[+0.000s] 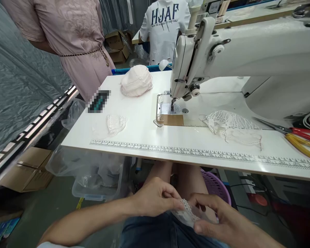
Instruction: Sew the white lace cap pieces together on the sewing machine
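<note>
Above my lap, my left hand (158, 198) pinches one edge of a small piece of white lace fabric (187, 214). My right hand (214, 215) grips the same piece from the other side, thumb and fingers around its sheer part. The lace stretches between both hands, below the table's front edge. On the table lie a white lace piece (116, 124) at the left and a larger lace piece (229, 125) right of the needle. A pale bundled fabric (136, 81) sits at the back. The sewing machine (186, 65) stands over the table, its presser foot above the needle plate.
Red- and yellow-handled scissors (294, 132) lie at the right of the white table (142, 129), which has a printed ruler along its front. A purple basket (218, 186) and a clear plastic bin (98, 187) stand below. A person (74, 44) stands at the left; another sits behind.
</note>
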